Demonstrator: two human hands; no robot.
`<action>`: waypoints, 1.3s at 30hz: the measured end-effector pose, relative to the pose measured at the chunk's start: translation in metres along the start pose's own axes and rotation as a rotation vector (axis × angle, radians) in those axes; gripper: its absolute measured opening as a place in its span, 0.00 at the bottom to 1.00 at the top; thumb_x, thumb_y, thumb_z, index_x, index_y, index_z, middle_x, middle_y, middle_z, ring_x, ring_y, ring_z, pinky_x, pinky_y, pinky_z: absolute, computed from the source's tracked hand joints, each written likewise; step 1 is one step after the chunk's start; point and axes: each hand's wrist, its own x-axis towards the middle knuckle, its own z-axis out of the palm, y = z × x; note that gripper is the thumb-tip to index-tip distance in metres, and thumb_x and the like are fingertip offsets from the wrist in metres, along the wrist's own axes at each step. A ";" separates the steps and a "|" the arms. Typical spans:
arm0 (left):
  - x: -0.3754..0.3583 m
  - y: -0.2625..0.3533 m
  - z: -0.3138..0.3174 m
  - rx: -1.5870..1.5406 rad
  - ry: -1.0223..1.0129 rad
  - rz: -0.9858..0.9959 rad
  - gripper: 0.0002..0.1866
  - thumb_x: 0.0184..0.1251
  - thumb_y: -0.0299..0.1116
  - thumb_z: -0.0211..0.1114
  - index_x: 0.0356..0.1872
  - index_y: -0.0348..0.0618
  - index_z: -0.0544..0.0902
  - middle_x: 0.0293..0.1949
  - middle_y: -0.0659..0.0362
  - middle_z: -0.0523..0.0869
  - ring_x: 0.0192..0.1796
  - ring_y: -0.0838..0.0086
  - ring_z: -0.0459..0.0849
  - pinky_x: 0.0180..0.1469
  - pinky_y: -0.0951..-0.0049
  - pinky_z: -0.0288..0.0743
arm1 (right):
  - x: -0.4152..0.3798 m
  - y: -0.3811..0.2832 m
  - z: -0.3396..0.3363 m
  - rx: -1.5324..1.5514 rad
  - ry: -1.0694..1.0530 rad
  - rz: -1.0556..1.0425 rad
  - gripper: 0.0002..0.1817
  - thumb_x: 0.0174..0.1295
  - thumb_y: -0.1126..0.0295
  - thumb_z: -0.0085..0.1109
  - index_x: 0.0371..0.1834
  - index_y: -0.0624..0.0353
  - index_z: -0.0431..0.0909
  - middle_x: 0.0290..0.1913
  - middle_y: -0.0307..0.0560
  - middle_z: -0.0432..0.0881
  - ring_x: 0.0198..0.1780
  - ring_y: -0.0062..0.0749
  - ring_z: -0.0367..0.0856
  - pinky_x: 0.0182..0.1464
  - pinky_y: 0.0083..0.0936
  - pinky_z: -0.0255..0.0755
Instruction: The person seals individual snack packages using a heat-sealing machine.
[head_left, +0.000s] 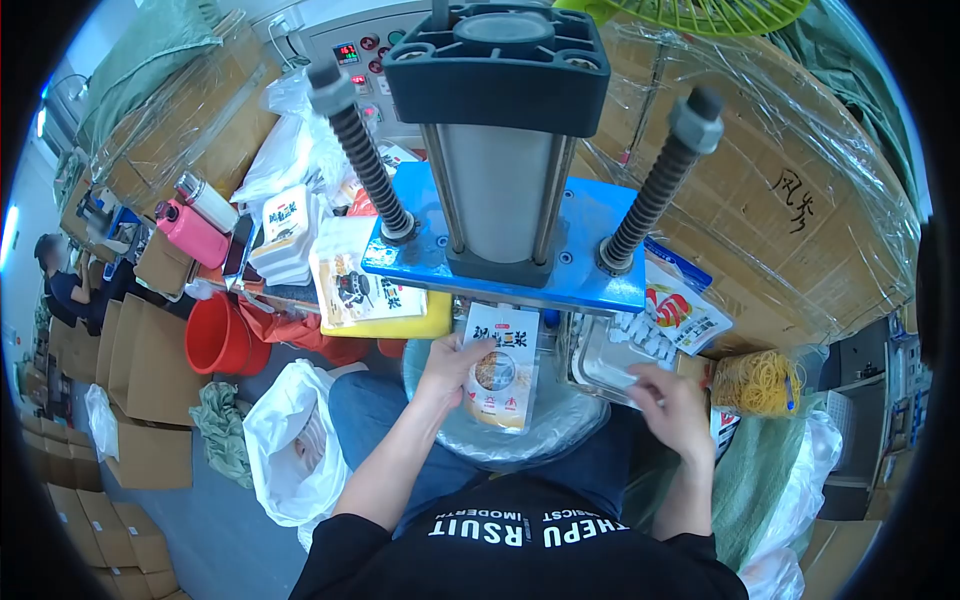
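My left hand [455, 368] is closed on the left edge of a printed pouch [505, 395], its thumb on the front. The pouch stands below the blue plate [590, 285] of a press with a grey cylinder. At the right, my right hand [672, 405] is at the edge of a clear plastic tray [605, 362] with small white packets [645, 335] at its far side. Its fingers are bent, and what lies between the fingertips is too small to make out.
Stacked pouches [355, 290] lie on a yellow block [435, 318] at the left. Two spring rods flank the cylinder. A red bucket [215, 335] and a white bag [290, 440] stand lower left. Yellow rubber bands [755, 385] are at the right. A co-worker [65, 285] sits far left.
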 end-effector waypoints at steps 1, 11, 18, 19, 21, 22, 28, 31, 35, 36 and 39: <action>-0.001 0.001 0.002 0.000 0.000 0.002 0.09 0.61 0.23 0.65 0.41 0.29 0.82 0.39 0.50 0.87 0.37 0.71 0.86 0.41 0.71 0.80 | -0.004 -0.001 -0.007 -0.252 0.124 0.003 0.16 0.55 0.73 0.63 0.48 0.60 0.78 0.32 0.50 0.84 0.30 0.41 0.82 0.34 0.29 0.74; -0.015 0.049 -0.039 1.319 0.511 1.008 0.24 0.55 0.31 0.70 0.54 0.35 0.77 0.56 0.46 0.79 0.57 0.57 0.77 0.57 0.60 0.70 | 0.014 0.038 0.049 -0.363 0.331 0.008 0.20 0.50 0.73 0.64 0.48 0.60 0.75 0.46 0.51 0.76 0.40 0.54 0.76 0.43 0.42 0.70; -0.031 0.035 -0.105 1.711 0.353 0.944 0.31 0.50 0.34 0.69 0.60 0.52 0.74 0.65 0.55 0.71 0.67 0.61 0.67 0.69 0.49 0.51 | 0.013 0.041 0.037 -0.506 0.300 0.072 0.19 0.52 0.74 0.62 0.49 0.59 0.74 0.50 0.53 0.74 0.43 0.55 0.77 0.43 0.45 0.72; -0.031 0.035 -0.108 1.665 0.353 0.951 0.29 0.51 0.33 0.69 0.58 0.51 0.76 0.64 0.56 0.73 0.67 0.63 0.68 0.69 0.50 0.50 | 0.016 0.039 0.044 -0.529 0.328 0.074 0.19 0.52 0.75 0.61 0.49 0.59 0.74 0.49 0.53 0.74 0.43 0.56 0.77 0.43 0.46 0.72; -0.020 0.035 -0.110 1.566 0.371 1.097 0.22 0.48 0.28 0.66 0.50 0.46 0.80 0.53 0.53 0.81 0.57 0.60 0.78 0.61 0.53 0.64 | 0.021 0.039 0.048 -0.466 0.256 0.129 0.18 0.54 0.73 0.59 0.49 0.58 0.73 0.48 0.56 0.74 0.43 0.58 0.77 0.41 0.47 0.72; -0.014 0.037 -0.114 1.490 0.367 1.142 0.21 0.46 0.26 0.66 0.47 0.45 0.81 0.48 0.53 0.83 0.52 0.59 0.81 0.57 0.55 0.69 | 0.022 0.044 0.048 -0.497 0.211 0.077 0.19 0.54 0.73 0.60 0.51 0.56 0.72 0.49 0.58 0.75 0.43 0.58 0.78 0.40 0.48 0.73; -0.025 0.042 -0.112 1.367 0.387 1.156 0.19 0.46 0.24 0.64 0.44 0.43 0.82 0.44 0.55 0.83 0.50 0.58 0.79 0.54 0.61 0.71 | 0.021 0.090 0.046 -0.464 0.277 0.032 0.24 0.54 0.82 0.56 0.57 0.62 0.71 0.54 0.64 0.75 0.54 0.56 0.75 0.56 0.40 0.69; -0.016 0.041 -0.114 1.321 0.362 1.143 0.17 0.47 0.24 0.65 0.42 0.45 0.82 0.42 0.58 0.82 0.46 0.61 0.78 0.50 0.63 0.71 | 0.015 0.025 0.031 -0.830 0.151 -0.021 0.16 0.53 0.61 0.61 0.45 0.51 0.80 0.46 0.54 0.76 0.49 0.50 0.76 0.48 0.41 0.71; -0.014 0.050 -0.113 1.368 0.368 1.178 0.16 0.46 0.24 0.65 0.41 0.45 0.82 0.39 0.58 0.81 0.44 0.62 0.78 0.48 0.62 0.70 | 0.014 0.003 0.026 -0.714 0.233 -0.012 0.15 0.53 0.59 0.61 0.44 0.48 0.81 0.45 0.48 0.79 0.43 0.49 0.79 0.43 0.43 0.73; -0.018 0.051 -0.111 1.377 0.399 1.243 0.17 0.46 0.24 0.65 0.41 0.45 0.83 0.38 0.59 0.80 0.44 0.62 0.78 0.47 0.62 0.70 | 0.018 -0.010 0.022 -0.691 0.131 0.074 0.21 0.53 0.59 0.63 0.51 0.50 0.78 0.53 0.54 0.74 0.53 0.53 0.73 0.53 0.43 0.67; -0.016 0.039 -0.112 1.391 0.434 1.226 0.13 0.43 0.23 0.64 0.34 0.44 0.82 0.33 0.56 0.78 0.41 0.60 0.77 0.43 0.61 0.71 | 0.025 0.077 0.045 -0.157 0.169 -0.018 0.21 0.56 0.79 0.55 0.56 0.62 0.71 0.54 0.65 0.73 0.52 0.59 0.75 0.53 0.42 0.70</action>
